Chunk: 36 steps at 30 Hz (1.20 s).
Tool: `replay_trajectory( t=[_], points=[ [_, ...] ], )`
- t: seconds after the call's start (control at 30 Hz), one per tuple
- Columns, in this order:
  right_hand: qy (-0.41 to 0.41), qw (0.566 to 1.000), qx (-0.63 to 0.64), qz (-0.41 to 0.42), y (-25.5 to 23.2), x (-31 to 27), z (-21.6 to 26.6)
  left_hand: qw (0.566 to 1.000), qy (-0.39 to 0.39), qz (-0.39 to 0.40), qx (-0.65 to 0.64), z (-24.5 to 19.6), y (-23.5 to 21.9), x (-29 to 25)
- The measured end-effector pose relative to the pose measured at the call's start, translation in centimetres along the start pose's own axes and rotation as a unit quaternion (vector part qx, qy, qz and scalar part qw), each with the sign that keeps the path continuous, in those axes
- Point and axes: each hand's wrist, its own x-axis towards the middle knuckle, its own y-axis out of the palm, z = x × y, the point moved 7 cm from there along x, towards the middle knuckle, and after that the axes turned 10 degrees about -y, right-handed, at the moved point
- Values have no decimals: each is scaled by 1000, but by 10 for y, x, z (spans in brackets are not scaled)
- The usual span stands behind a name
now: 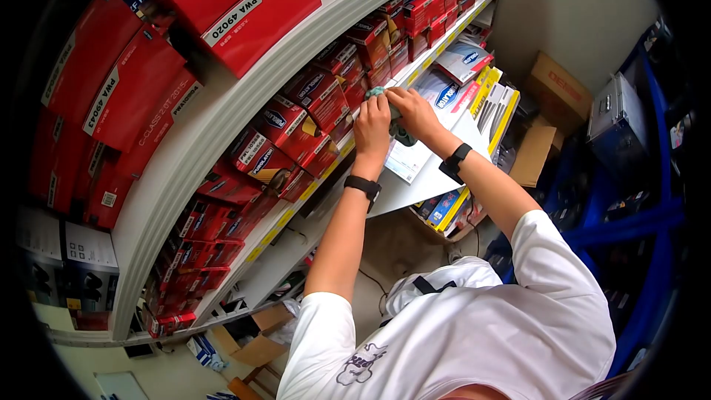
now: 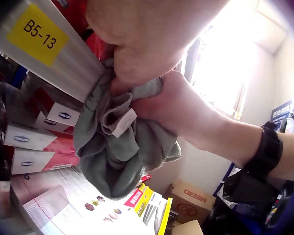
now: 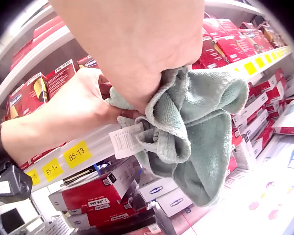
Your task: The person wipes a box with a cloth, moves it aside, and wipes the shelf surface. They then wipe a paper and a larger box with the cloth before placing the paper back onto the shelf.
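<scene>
A grey-green cloth (image 1: 404, 135) with a white tag hangs beneath both hands, bunched and folded, at the front edge of a shelf (image 3: 100, 147). My left hand (image 1: 372, 130) grips its upper part; in the right wrist view the left hand (image 3: 83, 100) has its fingertips at the cloth (image 3: 201, 142) near the tag. Close beside it, my right hand (image 1: 417, 112) pinches the same cloth, with fingers partly hidden in the folds. In the left wrist view, the cloth (image 2: 112, 166) droops below the left hand (image 2: 147, 44) and the right hand (image 2: 171, 105).
Red filter boxes (image 1: 318, 96) line the shelf behind the hands, and larger red boxes (image 1: 259, 18) stand on the upper left shelf. A white board (image 1: 444, 170) with papers juts out below. Cardboard boxes (image 1: 559, 92), a silver case (image 1: 618, 115) and blue racking (image 1: 659, 141) are at right.
</scene>
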Motion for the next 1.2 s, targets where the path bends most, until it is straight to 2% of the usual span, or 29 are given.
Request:
replay_trajectory(
  t=[0.27, 0.6, 0.8, 0.9, 1.03, 1.2],
  points=[
    [-27, 999, 17, -1, -6, -1, -14, 999, -1, -1, 35, -8, 7, 5],
    [-10, 999, 33, -6, -18, -3, -77, 998, -14, 1, 61, -47, 42, 38],
    [-27, 998, 50, -7, -23, -6, -101, 997, -11, -7, 75, -64, 55, 49],
    [-31, 997, 65, -9, -29, -7, -111, 996, -28, 33, 80, -71, 64, 54],
    [-20, 996, 81, -17, -33, -11, -123, 994, 0, 26, 107, -86, 74, 54],
    [-16, 995, 97, -22, -46, -21, -129, 996, 16, 89, 27, -97, 75, 53]
  ],
)
